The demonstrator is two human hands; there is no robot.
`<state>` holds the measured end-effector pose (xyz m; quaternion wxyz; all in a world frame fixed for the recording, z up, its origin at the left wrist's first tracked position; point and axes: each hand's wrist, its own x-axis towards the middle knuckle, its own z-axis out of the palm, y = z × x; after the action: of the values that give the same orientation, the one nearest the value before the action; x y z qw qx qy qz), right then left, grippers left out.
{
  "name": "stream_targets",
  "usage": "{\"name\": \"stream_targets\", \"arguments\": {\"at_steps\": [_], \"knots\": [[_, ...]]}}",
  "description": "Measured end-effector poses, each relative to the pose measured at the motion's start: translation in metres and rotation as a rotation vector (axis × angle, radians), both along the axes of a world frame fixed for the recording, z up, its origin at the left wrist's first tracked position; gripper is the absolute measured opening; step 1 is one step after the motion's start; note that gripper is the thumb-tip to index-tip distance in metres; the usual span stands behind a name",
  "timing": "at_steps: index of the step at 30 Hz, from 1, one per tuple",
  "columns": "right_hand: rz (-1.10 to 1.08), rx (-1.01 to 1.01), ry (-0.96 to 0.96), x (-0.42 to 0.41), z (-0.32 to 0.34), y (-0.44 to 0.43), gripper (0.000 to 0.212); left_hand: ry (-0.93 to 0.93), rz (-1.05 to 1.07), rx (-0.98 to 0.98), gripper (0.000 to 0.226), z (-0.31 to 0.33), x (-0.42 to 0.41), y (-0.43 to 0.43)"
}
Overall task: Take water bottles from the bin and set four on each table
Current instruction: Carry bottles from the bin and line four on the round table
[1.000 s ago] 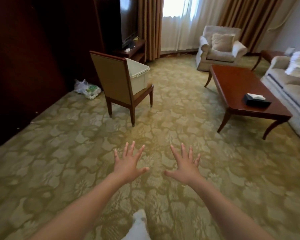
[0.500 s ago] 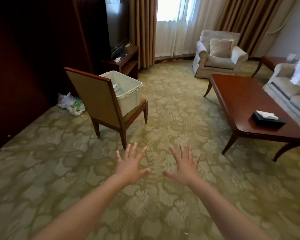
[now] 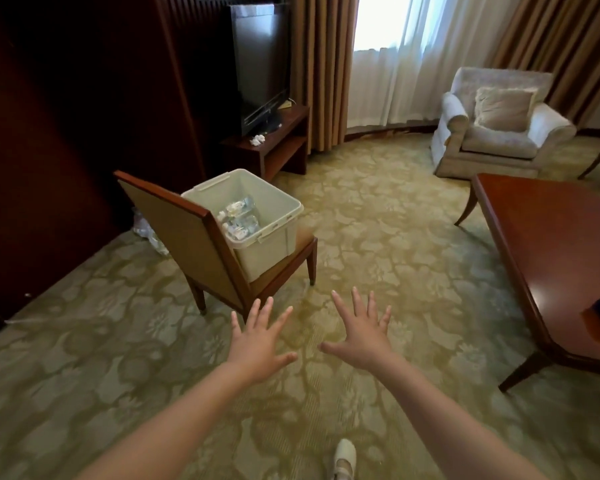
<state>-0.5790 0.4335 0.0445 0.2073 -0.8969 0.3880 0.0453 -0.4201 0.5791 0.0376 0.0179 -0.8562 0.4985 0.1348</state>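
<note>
A patterned green-gold carpet [image 3: 378, 237] fills the room, with dark wood panelling [image 3: 66, 133] along its left side and tan curtains [image 3: 321, 64] at the back. A long dark wooden coffee table [image 3: 551, 244] stands at the right, a dark box at its near edge cut off by the frame. A pale armchair [image 3: 499, 133] with a cushion sits beyond it by the window. A television [image 3: 260, 64] rests on a low wooden stand [image 3: 278, 143]. Left of centre, a wooden chair [image 3: 187, 244] faces away, and on its seat sits the open white bin [image 3: 274, 244]. Inside lie the water bottles [image 3: 239, 220], clear plastic jumbled together; their number is hard to make out from here. Both bare forearms reach forward over the carpet. The left hand [image 3: 257, 344] and the right hand [image 3: 361, 337] are palm down with fingers spread wide, holding nothing, just short of the chair. A white shoe [image 3: 343, 459] shows at the bottom edge.
</note>
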Motion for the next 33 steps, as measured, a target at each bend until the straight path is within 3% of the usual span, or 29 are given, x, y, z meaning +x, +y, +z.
{"name": "stream_targets", "arguments": {"at_steps": [7,25,33], "knots": [[0.119,-0.014,0.014,0.065,0.011,-0.159,0.103,0.026,0.144,-0.028,0.087,0.006,0.053,-0.136],[0.39,-0.045,-0.024,0.297,0.001,-0.426,0.099,0.048,0.379,-0.014,0.086,-0.02,0.247,-0.382],[0.536,-0.049,0.006,0.404,-0.004,-0.505,0.098,0.075,0.525,0.0,0.085,-0.027,0.313,-0.441]]}}
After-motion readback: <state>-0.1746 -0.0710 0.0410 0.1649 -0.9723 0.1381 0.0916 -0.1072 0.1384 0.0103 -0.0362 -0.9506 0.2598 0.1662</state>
